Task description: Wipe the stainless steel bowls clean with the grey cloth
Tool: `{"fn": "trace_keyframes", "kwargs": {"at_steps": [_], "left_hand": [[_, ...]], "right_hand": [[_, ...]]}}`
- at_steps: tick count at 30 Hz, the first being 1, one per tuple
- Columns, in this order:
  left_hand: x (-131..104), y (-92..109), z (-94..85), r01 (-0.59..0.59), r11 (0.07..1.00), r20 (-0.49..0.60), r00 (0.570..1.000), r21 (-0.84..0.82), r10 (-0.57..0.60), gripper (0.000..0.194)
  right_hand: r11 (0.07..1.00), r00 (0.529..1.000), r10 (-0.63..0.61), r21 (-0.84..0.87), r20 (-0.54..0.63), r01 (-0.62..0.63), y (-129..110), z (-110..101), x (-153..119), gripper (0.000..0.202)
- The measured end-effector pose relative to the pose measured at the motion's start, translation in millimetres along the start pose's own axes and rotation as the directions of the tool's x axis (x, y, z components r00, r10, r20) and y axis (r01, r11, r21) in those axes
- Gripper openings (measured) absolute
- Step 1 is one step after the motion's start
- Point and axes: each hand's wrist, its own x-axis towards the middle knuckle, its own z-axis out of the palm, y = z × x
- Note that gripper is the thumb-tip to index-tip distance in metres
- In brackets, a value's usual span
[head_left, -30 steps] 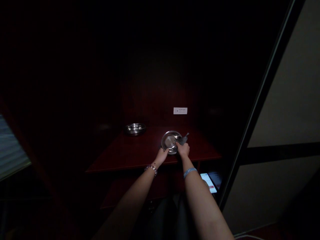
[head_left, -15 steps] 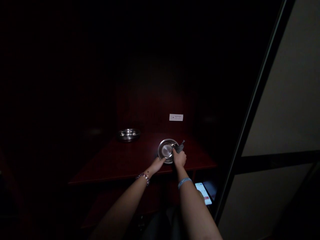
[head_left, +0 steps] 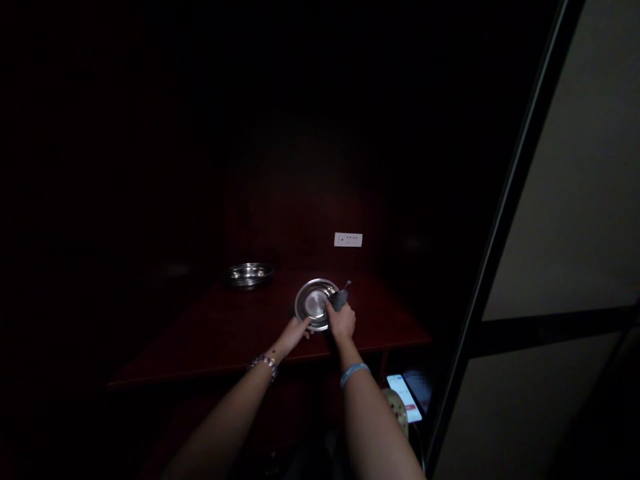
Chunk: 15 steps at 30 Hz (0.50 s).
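Note:
A shiny round metal bowl point(head_left: 315, 303) is tilted toward me above the front part of a dark red shelf. My left hand point(head_left: 294, 335) grips its lower left rim, thumb on the inside. A dark grey cloth point(head_left: 339, 299) is bunched in my right hand point(head_left: 342, 321), which presses it against the bowl's right side. Farther back on the left, a stack of similar metal bowls point(head_left: 249, 275) rests on the shelf.
The red shelf point(head_left: 200, 340) has its front edge near my wrists. A white socket plate point(head_left: 348, 240) is on the back wall. Below right lies a lit phone point(head_left: 405, 398). A pale panel with a dark frame point(head_left: 560, 200) stands at the right.
Both hands and the bowl appear farther left in the view, and the whole scene has shifted slightly left and down. The cloth now sits more over the bowl's right rim.

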Motion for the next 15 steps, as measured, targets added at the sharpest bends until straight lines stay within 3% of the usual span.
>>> {"fn": "trace_keyframes", "kwargs": {"at_steps": [4, 7, 11, 15], "left_hand": [[5, -3, -0.7, 0.030, 0.977, -0.194, 0.978, -0.212, -0.072, 0.033], [9, -5, -3.5, 0.006, 0.957, -0.263, 0.961, -0.290, -0.085, 0.034], [9, -6, -4.0, -0.021, 0.972, -0.239, 0.970, -0.234, -0.036, 0.033], [7, -6, -2.3, -0.051, 0.995, -0.226, 0.974, -0.084, 0.031, 0.030]], "right_hand": [[0.961, 0.985, -0.061, 0.276, 0.159, 0.015, -7, 5, 2, 0.043], [0.824, 0.933, -0.115, 0.558, 0.341, -0.102, -10, 10, 1, 0.034], [0.702, 0.868, 0.091, 0.587, 0.489, -0.404, -12, 16, -2, 0.025], [0.614, 0.840, 0.261, 0.589, 0.476, -0.525, -12, 22, -4, 0.017]]}}
